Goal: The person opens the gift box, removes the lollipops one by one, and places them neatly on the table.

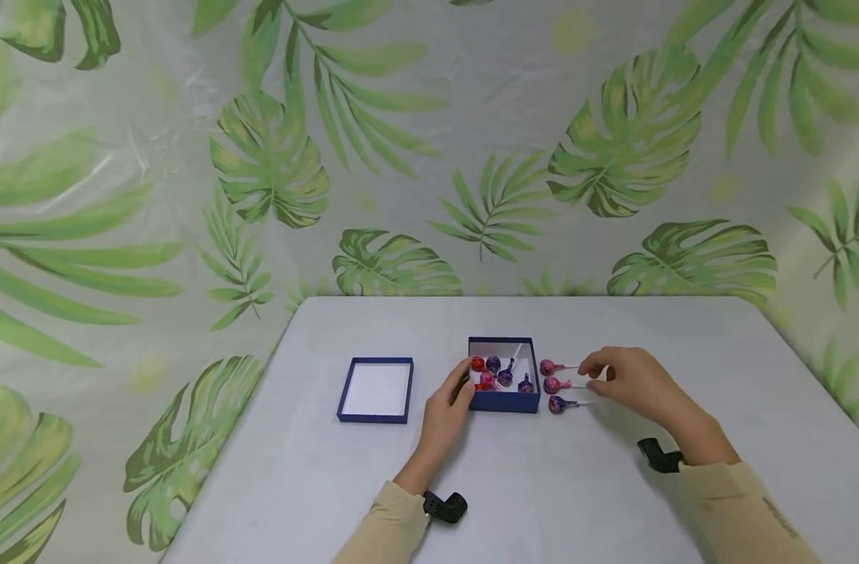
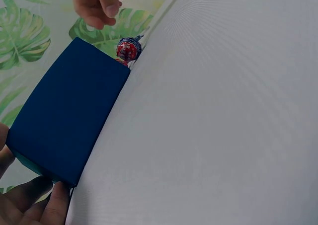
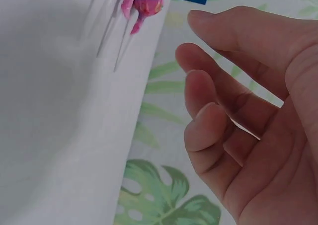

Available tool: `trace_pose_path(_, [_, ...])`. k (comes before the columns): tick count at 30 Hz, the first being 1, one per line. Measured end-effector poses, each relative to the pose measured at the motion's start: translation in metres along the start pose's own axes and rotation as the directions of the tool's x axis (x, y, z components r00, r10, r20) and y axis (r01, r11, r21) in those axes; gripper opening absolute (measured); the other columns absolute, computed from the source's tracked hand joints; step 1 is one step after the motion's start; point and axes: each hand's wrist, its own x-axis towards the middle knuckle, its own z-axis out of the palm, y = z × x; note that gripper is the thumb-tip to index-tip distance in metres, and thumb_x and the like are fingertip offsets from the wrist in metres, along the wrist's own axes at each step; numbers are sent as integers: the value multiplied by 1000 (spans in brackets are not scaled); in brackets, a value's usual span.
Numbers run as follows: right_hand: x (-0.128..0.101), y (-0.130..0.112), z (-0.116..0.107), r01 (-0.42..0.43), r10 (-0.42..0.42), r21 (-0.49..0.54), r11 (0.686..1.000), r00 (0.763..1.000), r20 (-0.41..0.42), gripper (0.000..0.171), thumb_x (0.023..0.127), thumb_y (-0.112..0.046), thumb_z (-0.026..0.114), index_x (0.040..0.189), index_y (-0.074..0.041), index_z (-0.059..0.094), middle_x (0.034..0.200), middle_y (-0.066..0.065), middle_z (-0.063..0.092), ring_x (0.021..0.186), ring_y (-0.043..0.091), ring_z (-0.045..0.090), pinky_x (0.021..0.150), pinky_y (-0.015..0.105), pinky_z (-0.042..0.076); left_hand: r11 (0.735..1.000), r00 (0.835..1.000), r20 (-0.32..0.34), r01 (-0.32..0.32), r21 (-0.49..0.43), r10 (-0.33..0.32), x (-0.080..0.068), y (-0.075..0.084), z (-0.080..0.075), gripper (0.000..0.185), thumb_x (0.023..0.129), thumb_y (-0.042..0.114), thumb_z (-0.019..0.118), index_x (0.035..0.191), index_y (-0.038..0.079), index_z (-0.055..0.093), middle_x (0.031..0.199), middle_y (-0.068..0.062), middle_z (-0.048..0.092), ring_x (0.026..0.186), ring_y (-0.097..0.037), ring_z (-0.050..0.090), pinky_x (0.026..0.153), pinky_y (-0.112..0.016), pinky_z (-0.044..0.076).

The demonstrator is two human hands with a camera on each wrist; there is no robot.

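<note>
A blue box point(image 1: 503, 402) with a white inside stands uncovered and holds several wrapped lollipops point(image 1: 504, 377), red, pink and purple. My left hand point(image 1: 445, 415) grips its left end, thumb and fingers on the blue wall point(image 2: 69, 111). To the right of the box lie three lollipops in a column, two pink ones point(image 1: 552, 385) and a dark purple one point(image 1: 557, 405), sticks pointing right. Over the stick ends hovers my right hand point(image 1: 637, 384), fingers loosely bent. In the right wrist view, a gap separates its thumb and fingertips, with nothing between them.
A shallow blue-rimmed lid point(image 1: 373, 418), white inside, lies on the white table point(image 1: 281, 470) left of the box. Behind the table hangs a leaf-patterned sheet point(image 1: 507, 102). Each wrist wears a black camera point(image 1: 445, 507).
</note>
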Motion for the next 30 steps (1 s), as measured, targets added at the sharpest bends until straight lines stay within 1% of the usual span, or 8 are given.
trace_pose_path(2, [2,-4,0,3,-3,-12,1000,1000,-6,18,86,-13,78,103,-15,77,91,-5,68,73,14,53,59,31,46,1000,1000,0,-1,-1,1,0,-1,2,44,106,27,53,150,32,50,148,13,49,138,-9,42,114,-35,35])
trace_pose_path(6, [9,-11,-1,38,-39,-28,999,999,-34,20,84,-12,80,103,-18,77,95,-2,70,70,13,52,56,30,44,1000,1000,4,-4,-3,4,-1,-2,3,44,106,28,53,150,32,50,149,13,49,139,-10,42,114,-35,35])
trace_pose_path(9, [15,-17,-1,55,-56,-31,998,997,-51,21,84,-12,81,102,-21,77,96,-4,70,68,13,51,56,30,44,1000,1000,4,-6,-1,6,-1,-2,3,44,106,29,52,150,32,50,149,13,48,139,-10,41,114,-36,35])
trace_pose_path(13, [24,-23,-2,82,-83,-21,996,995,-61,22,84,-13,81,104,-21,77,97,-8,69,68,12,51,57,30,45,1000,1000,1,-3,-3,3,-2,-1,2,44,106,33,52,150,32,50,150,13,47,140,-11,40,115,-36,35])
trace_pose_path(18, [35,-34,-1,110,-111,-12,994,992,-65,23,84,-13,81,105,-21,77,100,-7,69,68,12,51,57,31,44,1000,1000,6,1,-11,-1,-2,-1,0,45,106,35,52,150,32,49,151,13,46,141,-12,39,115,-37,34])
trace_pose_path(24, [48,-47,4,122,-120,20,992,991,-59,26,84,-15,81,109,-17,77,103,-6,68,64,12,51,56,31,45,1000,1000,6,2,-7,-2,-2,0,-1,44,106,33,52,150,34,49,150,13,46,140,-11,40,115,-37,34])
trace_pose_path(30, [62,-49,14,136,-133,78,988,990,-35,30,85,-13,81,114,-16,76,110,-2,70,64,12,52,54,31,46,1000,1000,9,5,-10,-5,-2,0,0,44,106,31,52,150,34,49,150,13,46,140,-10,40,115,-36,34])
